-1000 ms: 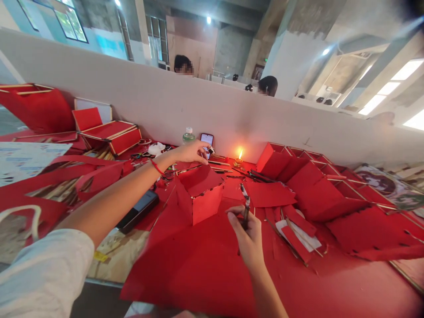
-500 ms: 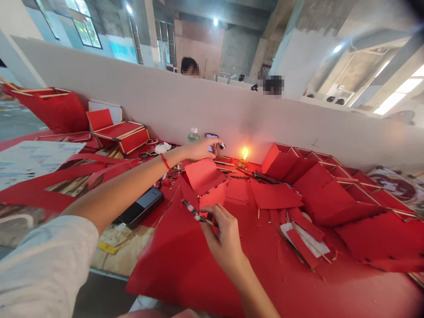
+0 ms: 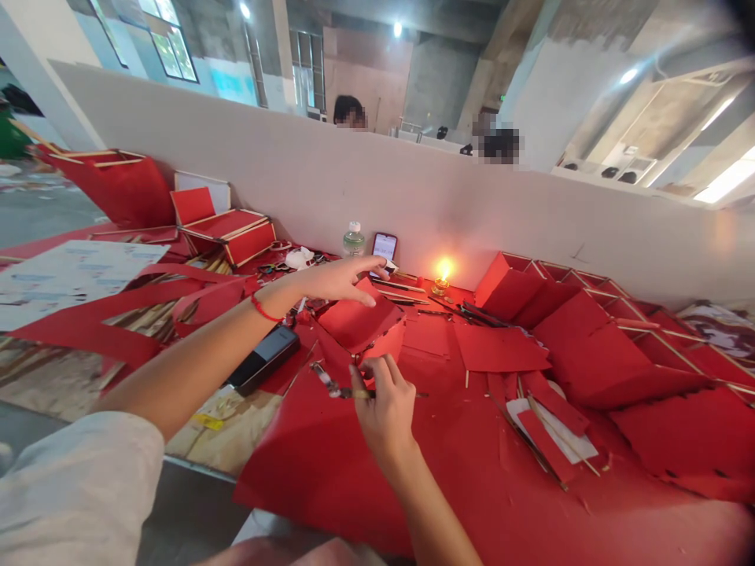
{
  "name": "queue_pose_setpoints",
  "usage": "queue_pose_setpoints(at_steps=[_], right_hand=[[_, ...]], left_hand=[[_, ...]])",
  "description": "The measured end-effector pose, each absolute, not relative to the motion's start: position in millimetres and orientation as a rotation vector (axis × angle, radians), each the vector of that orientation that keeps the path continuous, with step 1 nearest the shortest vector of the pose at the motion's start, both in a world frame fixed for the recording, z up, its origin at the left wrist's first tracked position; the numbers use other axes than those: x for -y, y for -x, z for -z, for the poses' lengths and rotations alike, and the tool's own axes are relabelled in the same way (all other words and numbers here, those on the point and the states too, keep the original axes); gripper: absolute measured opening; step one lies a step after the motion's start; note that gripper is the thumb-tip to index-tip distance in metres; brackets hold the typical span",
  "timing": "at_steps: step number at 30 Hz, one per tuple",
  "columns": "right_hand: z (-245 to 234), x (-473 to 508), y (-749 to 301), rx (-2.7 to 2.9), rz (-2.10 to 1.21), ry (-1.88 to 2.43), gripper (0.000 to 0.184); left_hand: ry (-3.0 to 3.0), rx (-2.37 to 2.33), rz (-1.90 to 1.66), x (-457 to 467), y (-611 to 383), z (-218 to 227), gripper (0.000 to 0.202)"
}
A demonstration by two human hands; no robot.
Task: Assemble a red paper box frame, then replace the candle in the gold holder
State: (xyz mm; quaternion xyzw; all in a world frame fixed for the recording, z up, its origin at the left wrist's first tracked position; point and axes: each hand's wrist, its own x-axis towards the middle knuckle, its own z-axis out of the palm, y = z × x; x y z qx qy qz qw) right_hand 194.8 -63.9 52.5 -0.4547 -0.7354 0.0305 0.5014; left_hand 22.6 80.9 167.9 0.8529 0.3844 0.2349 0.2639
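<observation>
Quick look at this one: the left hand (image 3: 333, 281) is open now, palm down with the fingers spread, right over the flap of the red paper box (image 3: 359, 324). A moment ago those fingers were bunched up higher, so the hand has opened and dropped closer to the flap. From this head cam I can't really tell if it's actually touching.

The right hand (image 3: 386, 407) is closed in a pinch around a slim tool (image 3: 333, 387) with a shiny body. It might be a pen or a craft knife, but it's too blurry to say. A second ago it stood nearly upright, and now it lies sideways with its end pointing left, just in front of the box.

The box sits near the middle of the counter (image 3: 236, 432), on a big sheet of red paper (image 3: 307, 464). Just left of it lies a black phone-sized slab (image 3: 265, 360). Behind it are a water bottle (image 3: 354, 241), a phone (image 3: 384, 246) and a small lit candle (image 3: 442, 275). Red paper panels on stick frames (image 3: 590, 338) fill the right side, and a white sleeve (image 3: 71, 495) shows at bottom left.
</observation>
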Motion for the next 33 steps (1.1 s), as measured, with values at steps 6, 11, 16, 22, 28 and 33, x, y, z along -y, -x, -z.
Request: queue_pose_setpoints(at_steps=[6,11,16,22,28,33], right_hand=[[-37,62,-190,1.556,0.001,1.129,0.026],[-35,56,-202,1.549,0.05,1.111,0.024],[-35,56,-208,1.576,0.001,1.104,0.022],[-37,57,-212,1.564,-0.042,1.124,0.021],[-37,56,-216,1.549,-0.051,1.131,0.02],[-37,55,-217,1.539,-0.061,1.152,0.021]], left_hand=[[-2.237,-1.039,-0.691,-89,-16,-149,0.077],[-1.891,-1.012,-0.843,-88,-19,-143,0.081],[-1.674,-1.057,-0.882,-80,-22,-144,0.073],[-2.067,-1.247,-0.873,-75,-20,-138,0.065],[-2.401,-1.33,-0.893,-51,-21,-138,0.049],[-2.467,-1.38,-0.969,-34,-22,-131,0.04]])
